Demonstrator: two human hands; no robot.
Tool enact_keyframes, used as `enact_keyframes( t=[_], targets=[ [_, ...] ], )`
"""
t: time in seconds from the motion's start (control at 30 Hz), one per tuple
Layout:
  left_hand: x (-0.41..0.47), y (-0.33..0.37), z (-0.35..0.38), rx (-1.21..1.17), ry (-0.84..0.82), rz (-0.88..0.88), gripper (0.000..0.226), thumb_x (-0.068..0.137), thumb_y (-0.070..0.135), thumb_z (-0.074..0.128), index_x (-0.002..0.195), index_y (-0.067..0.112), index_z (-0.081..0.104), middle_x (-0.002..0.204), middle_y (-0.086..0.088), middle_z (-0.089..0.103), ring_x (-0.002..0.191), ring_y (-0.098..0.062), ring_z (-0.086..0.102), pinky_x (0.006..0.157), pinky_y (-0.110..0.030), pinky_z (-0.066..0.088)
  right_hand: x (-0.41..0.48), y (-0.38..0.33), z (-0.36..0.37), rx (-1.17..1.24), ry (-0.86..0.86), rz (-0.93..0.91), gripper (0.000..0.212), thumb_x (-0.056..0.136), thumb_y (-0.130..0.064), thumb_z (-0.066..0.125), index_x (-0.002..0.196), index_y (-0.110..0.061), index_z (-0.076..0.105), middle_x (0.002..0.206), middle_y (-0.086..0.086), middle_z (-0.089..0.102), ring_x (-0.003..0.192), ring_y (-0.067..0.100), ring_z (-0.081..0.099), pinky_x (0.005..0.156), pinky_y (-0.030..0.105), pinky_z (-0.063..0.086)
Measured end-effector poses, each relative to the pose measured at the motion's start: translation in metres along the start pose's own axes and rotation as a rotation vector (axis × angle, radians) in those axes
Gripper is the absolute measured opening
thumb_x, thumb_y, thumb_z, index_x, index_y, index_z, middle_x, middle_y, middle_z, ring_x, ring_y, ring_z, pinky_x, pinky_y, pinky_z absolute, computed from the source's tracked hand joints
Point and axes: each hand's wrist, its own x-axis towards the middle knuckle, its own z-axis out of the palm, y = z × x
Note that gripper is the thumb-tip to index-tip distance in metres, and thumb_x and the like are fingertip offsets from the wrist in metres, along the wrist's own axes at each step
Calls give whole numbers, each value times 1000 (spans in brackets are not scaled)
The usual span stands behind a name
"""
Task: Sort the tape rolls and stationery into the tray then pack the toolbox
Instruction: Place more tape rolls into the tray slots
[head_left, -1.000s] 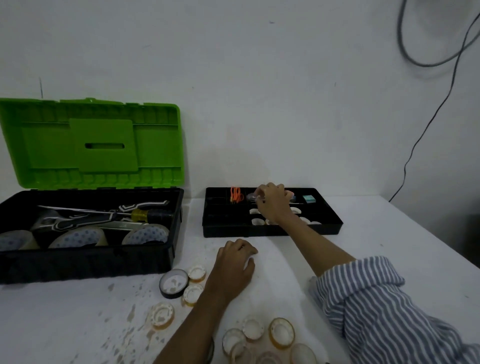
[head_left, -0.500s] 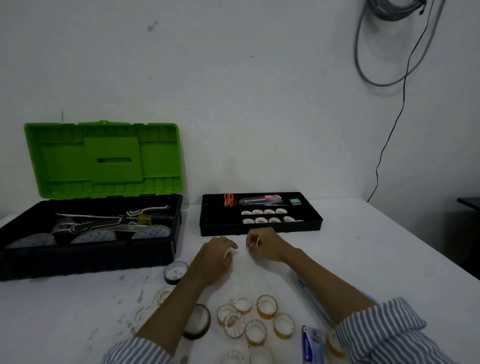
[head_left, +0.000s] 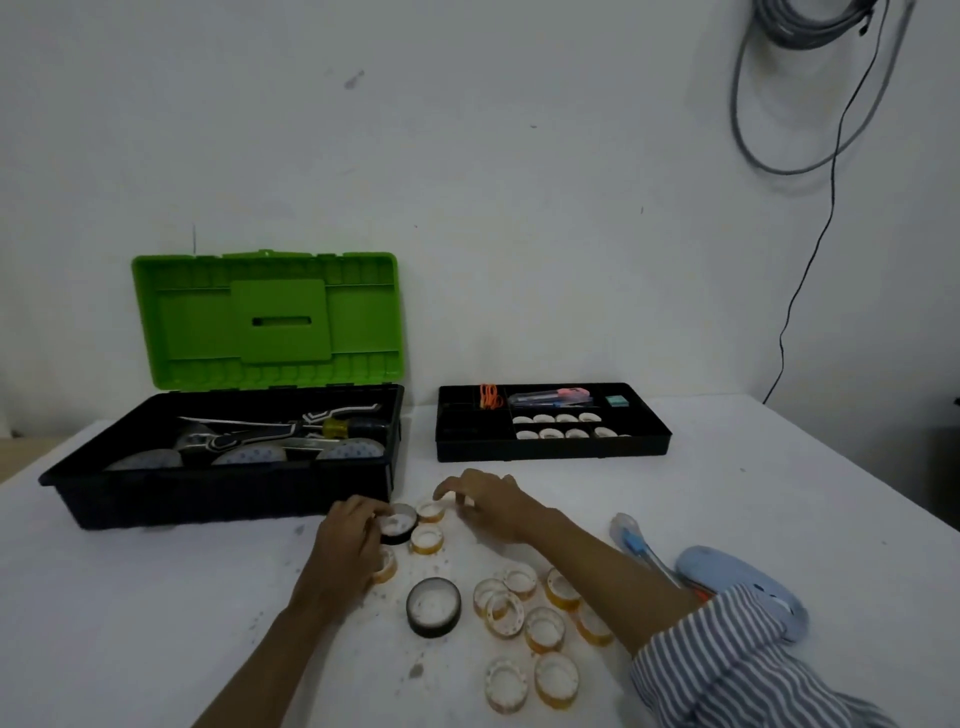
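Left grip (head_left: 349, 543) clasps black tape roll (head_left: 399, 524), lying flat, hole upward; right grip (head_left: 485, 503) relaxed.

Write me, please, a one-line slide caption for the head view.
Left hand touches a black tape roll, right hand is beside small rolls; open toolbox and part-filled tray stand behind.

Bare table (head_left: 727, 509) between tray (head_left: 550, 453) and loose tape rolls (head_left: 543, 629); toolbox (head_left: 234, 499) wall blocks left side.

Blue-and-white striped sleeve (head_left: 737, 665)
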Motion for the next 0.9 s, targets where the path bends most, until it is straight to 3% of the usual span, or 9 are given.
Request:
enact_keyframes(
  t=[0.07, 0.17, 0.37, 0.47, 0.63, 0.8, 0.9],
  targets=[
    [-2, 0, -1, -27, 4, -15, 34, 82, 20, 35, 99, 10, 62, 97, 0, 57, 93, -16, 49, 78, -25, 40, 4, -5, 4, -83, 8, -23, 32, 98, -14, 41, 126, -25, 54, 115, 10, 52, 106, 27, 52, 86, 39, 29],
    [-1, 0, 0, -3, -10, 8, 28, 84, 19, 37, 96, 14, 62, 95, 3, 57, 90, -8, 48, 74, -17, 37, 7, -7, 3, -135, 37, -10, 26, 97, -18, 44, 116, -20, 62, 114, 9, 55, 105, 27, 54, 79, 35, 20],
    [14, 11, 9, 25, -37, 101, 30, 82, 39, 26, 87, 30, 54, 86, 17, 53, 85, 3, 43, 72, -17, 32, -1, 15, -15, -64, 99, 69, 22, 94, -25, 51, 111, -19, 66, 112, 4, 59, 104, 20, 54, 81, 33, 19],
    [24, 21, 20, 9, -85, 155, 22, 83, 25, 33, 88, 28, 55, 88, 22, 50, 89, 9, 43, 76, -14, 34, -10, 37, -30, -54, 215, 148, 23, 95, -26, 51, 110, -21, 68, 111, 1, 62, 105, 18, 55, 77, 32, 18],
    [44, 36, 49, -24, -197, 175, 26, 82, 21, 37, 91, 19, 62, 89, 12, 54, 87, -3, 49, 78, -19, 37, -22, 84, -57, -125, 397, 364, 25, 95, -29, 50, 110, -25, 70, 110, -3, 68, 107, 19, 56, 74, 32, 18],
    [60, 50, 72, 23, -270, 166, 30, 77, 33, 39, 88, 20, 64, 89, 11, 56, 90, -13, 53, 82, -32, 40, -30, 128, -82, -180, 412, 616, 25, 95, -28, 51, 111, -27, 69, 117, -3, 66, 112, 20, 54, 81, 34, 23],
    [67, 55, 84, 67, -262, 179, 46, 72, 46, 30, 91, 21, 64, 97, 9, 57, 96, -14, 51, 83, -32, 34, -25, 152, -94, -261, 411, 752, 23, 91, -30, 53, 106, -30, 71, 112, -4, 66, 106, 21, 56, 80, 36, 24]
  ],
)
